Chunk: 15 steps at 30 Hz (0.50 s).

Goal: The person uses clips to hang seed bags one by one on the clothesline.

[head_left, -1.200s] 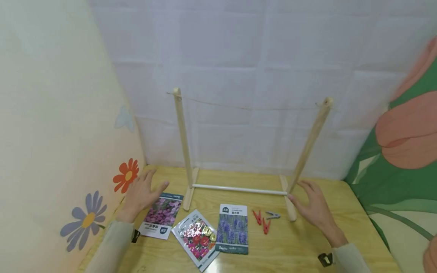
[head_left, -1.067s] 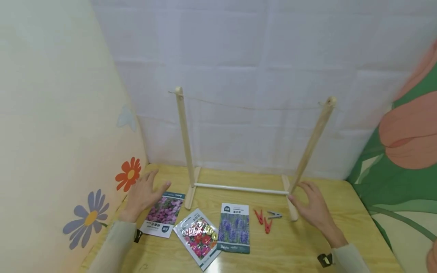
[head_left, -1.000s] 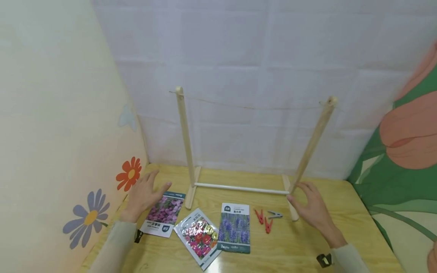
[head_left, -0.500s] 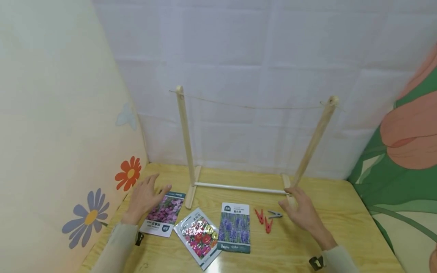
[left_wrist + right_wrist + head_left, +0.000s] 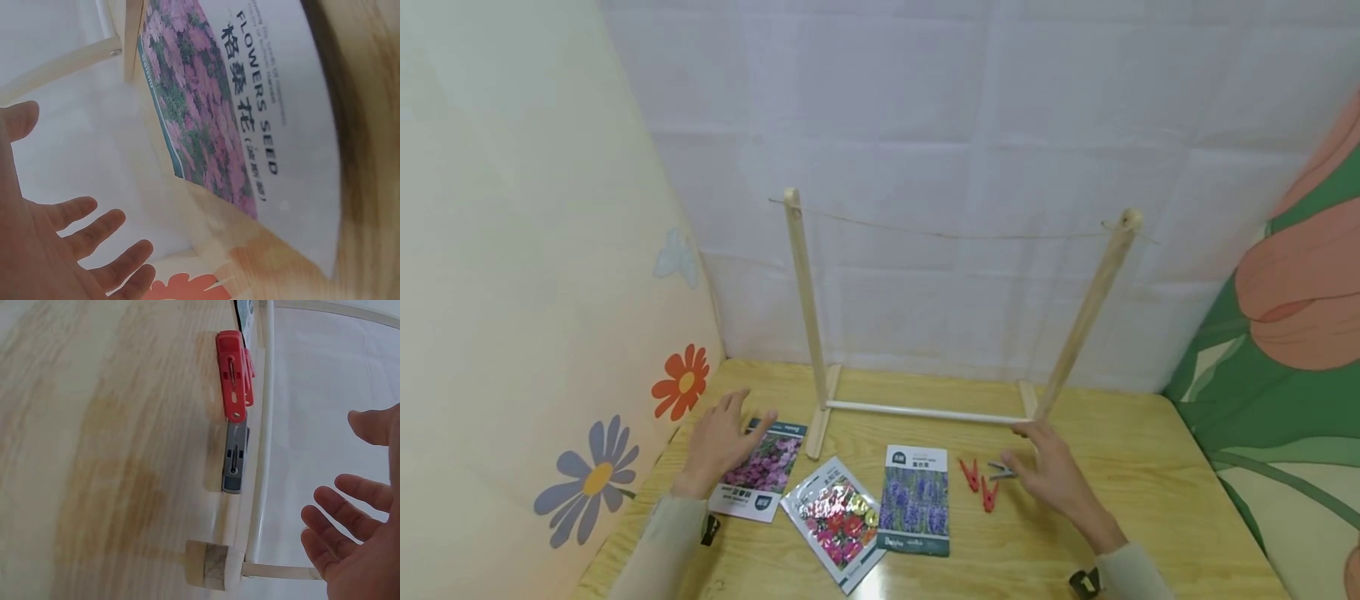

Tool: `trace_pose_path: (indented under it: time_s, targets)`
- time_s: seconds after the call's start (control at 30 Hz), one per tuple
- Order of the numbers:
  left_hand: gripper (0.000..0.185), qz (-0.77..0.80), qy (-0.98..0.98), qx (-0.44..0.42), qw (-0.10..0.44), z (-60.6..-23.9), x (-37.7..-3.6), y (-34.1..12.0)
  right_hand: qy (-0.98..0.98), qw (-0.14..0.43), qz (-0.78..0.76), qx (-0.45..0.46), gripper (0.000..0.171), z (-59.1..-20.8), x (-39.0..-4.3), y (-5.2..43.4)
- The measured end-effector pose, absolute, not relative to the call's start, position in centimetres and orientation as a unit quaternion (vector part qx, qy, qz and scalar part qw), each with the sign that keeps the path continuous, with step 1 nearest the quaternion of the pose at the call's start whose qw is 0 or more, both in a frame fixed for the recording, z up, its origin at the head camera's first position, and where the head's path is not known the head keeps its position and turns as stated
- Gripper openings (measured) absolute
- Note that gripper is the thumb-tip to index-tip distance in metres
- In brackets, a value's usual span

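Note:
My left hand [image 5: 721,440] hovers with fingers spread at the top left corner of a pink-flower seed packet [image 5: 758,472], and holds nothing. In the left wrist view that hand [image 5: 59,244] is open beside the same packet [image 5: 212,119]. My right hand [image 5: 1047,472] is open, its fingertips just beside a grey clothespin [image 5: 1000,472] that lies on the table. The right wrist view shows that hand [image 5: 356,550] spread above the grey clothespin [image 5: 234,459] and the red clothespins [image 5: 232,375], apart from them.
A wooden stand [image 5: 808,333] with a string [image 5: 955,236] between its two posts rises behind. A red-flower packet [image 5: 837,525] and a purple-flower packet [image 5: 914,500] lie mid-table on the wooden table [image 5: 1135,500]. Two red clothespins [image 5: 977,485] lie left of the grey one. Patterned walls close in both sides.
My right hand has left the stand's right foot and moved left and nearer, up to the grey clothespin. My left hand has shifted slightly toward the pink packet.

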<state>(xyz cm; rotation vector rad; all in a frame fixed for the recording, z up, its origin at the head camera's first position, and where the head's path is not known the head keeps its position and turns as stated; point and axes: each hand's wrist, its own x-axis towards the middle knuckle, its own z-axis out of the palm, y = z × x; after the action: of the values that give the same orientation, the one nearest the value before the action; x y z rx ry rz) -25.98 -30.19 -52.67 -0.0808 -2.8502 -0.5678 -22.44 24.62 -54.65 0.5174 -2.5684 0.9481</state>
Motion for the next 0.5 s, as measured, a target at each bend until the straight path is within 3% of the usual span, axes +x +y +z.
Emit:
trace_pose_path:
  time_s: [0.3, 0.5]
  targets:
    - [0.087, -0.188, -0.976, -0.017, 0.104, -53.3, -26.2, -30.1, -0.899, 0.197, 0.328, 0.213, 0.044, -55.8, -22.5, 24.1]
    - [0.086, -0.191, -0.978, -0.004, 0.085, -54.0, -25.7, -29.9, -0.907, 0.158, 0.330, 0.208, 0.043, -56.6, -22.1, 24.0]
